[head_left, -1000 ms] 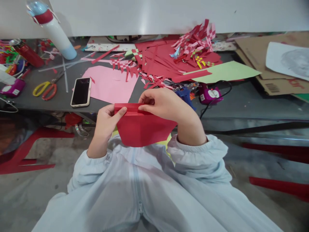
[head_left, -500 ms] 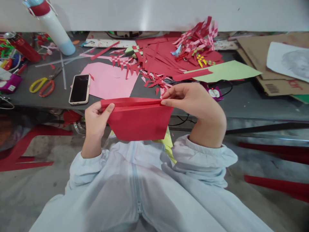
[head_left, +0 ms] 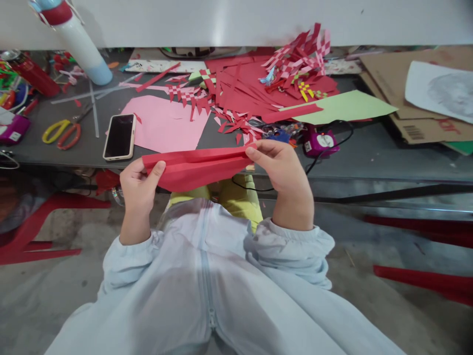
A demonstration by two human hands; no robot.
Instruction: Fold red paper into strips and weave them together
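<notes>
Red paper [head_left: 199, 173] stretches between your left hand [head_left: 138, 190] and right hand [head_left: 284, 170], by the near edge of the counter [head_left: 369, 153], its long axis running left to right and rising slightly rightward. Both hands' fingers are pinched closed on its ends, so neither is nearer. It's thin, smooth and matte, creased lengthwise along the far side; the fold's layers are hard to count.

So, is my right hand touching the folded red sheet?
Touching: the head view shows the right hand pinching the red sheet at its right end, thumb over it.
</notes>
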